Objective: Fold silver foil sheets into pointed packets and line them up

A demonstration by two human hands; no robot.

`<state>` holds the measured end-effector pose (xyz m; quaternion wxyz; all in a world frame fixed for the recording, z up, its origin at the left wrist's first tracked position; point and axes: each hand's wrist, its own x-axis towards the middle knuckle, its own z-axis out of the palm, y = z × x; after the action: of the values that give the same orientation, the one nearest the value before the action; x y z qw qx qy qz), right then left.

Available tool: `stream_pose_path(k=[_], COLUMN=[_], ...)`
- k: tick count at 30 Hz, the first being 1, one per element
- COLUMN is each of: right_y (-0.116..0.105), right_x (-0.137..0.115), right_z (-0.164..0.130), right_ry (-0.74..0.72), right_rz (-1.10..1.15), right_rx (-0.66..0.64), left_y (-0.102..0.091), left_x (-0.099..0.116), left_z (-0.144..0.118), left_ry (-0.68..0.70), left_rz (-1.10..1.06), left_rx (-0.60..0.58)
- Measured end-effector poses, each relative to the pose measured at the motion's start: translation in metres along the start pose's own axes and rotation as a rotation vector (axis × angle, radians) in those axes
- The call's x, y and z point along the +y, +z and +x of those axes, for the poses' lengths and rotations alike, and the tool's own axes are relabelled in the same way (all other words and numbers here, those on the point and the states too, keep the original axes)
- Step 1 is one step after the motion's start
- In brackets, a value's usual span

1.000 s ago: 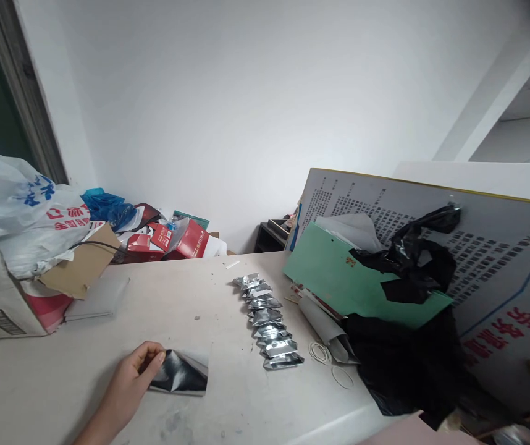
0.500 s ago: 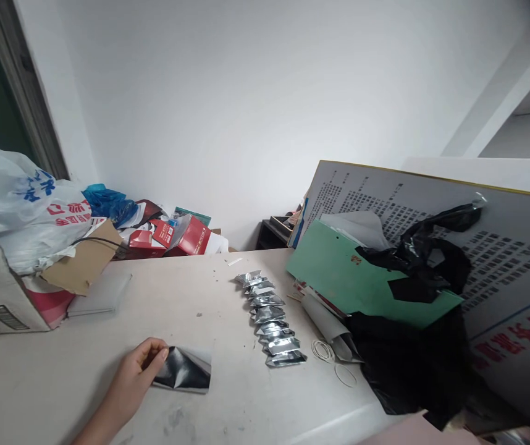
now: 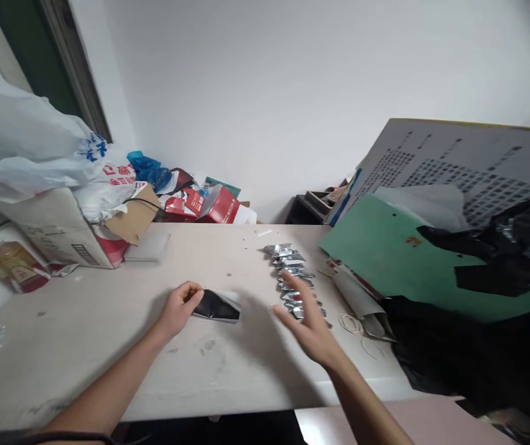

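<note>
My left hand (image 3: 179, 309) pinches the left end of a dark, shiny foil sheet (image 3: 217, 307) lying on the white table (image 3: 144, 364). The sheet's face is dark, with a paler strip along its far edge. My right hand (image 3: 307, 321) hangs over the table to the right, fingers spread and holding nothing. Behind and partly under it is a row of folded silver foil packets (image 3: 288, 261), laid one against another. The hand hides some of them.
White rubber bands (image 3: 351, 324) lie right of the packets, beside a green folder (image 3: 385, 247) and black plastic bags (image 3: 454, 352). At left stand a cardboard box (image 3: 56, 222), white plastic bags (image 3: 28, 136) and a bottle (image 3: 12, 262). Red boxes (image 3: 221, 204) sit beyond the far edge.
My right hand has come in from the right, over the table near the packets. My left hand still pinches the foil sheet. The view has shifted left and down.
</note>
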<state>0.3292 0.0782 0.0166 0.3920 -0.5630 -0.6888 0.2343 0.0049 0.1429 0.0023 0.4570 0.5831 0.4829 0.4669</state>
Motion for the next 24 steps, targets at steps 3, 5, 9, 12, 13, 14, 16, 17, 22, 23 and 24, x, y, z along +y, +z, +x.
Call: stream_pose_path(k=[3, 5, 9, 12, 13, 14, 16, 17, 22, 23, 24], right_y=[0.046, 0.068, 0.079, 0.074, 0.073, 0.072, 0.072, 0.073, 0.080, 0.080, 0.081], right_x=[-0.018, -0.025, -0.022, -0.013, -0.011, -0.008, -0.005, -0.003, 0.001, 0.001, 0.001], right_z=[0.031, 0.053, 0.076, 0.080, 0.082, 0.083, 0.087, 0.089, 0.095, 0.094, 0.094], right_ry=[0.061, 0.119, 0.145, 0.128, 0.132, 0.137, 0.154, 0.165, 0.233, 0.245, 0.254], right_rz=[0.205, 0.289, 0.336, 0.418, 0.442, 0.464, 0.501, 0.519, 0.590, 0.596, 0.599], right_rx=[-0.230, -0.328, -0.320, -0.411, -0.426, -0.428, -0.398, -0.379, -0.275, -0.253, -0.235], left_y=[-0.002, -0.003, -0.004, -0.005, -0.006, -0.007, -0.009, -0.011, -0.017, -0.017, -0.017], left_x=[-0.007, -0.011, -0.014, -0.012, -0.011, -0.010, -0.006, -0.004, 0.003, 0.003, 0.003], left_z=[0.000, -0.001, -0.003, -0.002, -0.001, 0.001, 0.006, 0.009, 0.027, 0.029, 0.031], left_ry=[-0.008, -0.011, -0.026, -0.045, -0.053, -0.063, -0.090, -0.104, -0.143, -0.149, -0.155], left_rz=[-0.031, -0.056, -0.086, -0.091, -0.090, -0.088, -0.083, -0.080, -0.074, -0.075, -0.075], left_rx=[0.022, 0.042, 0.063, 0.054, 0.044, 0.028, -0.014, -0.034, -0.047, -0.040, -0.034])
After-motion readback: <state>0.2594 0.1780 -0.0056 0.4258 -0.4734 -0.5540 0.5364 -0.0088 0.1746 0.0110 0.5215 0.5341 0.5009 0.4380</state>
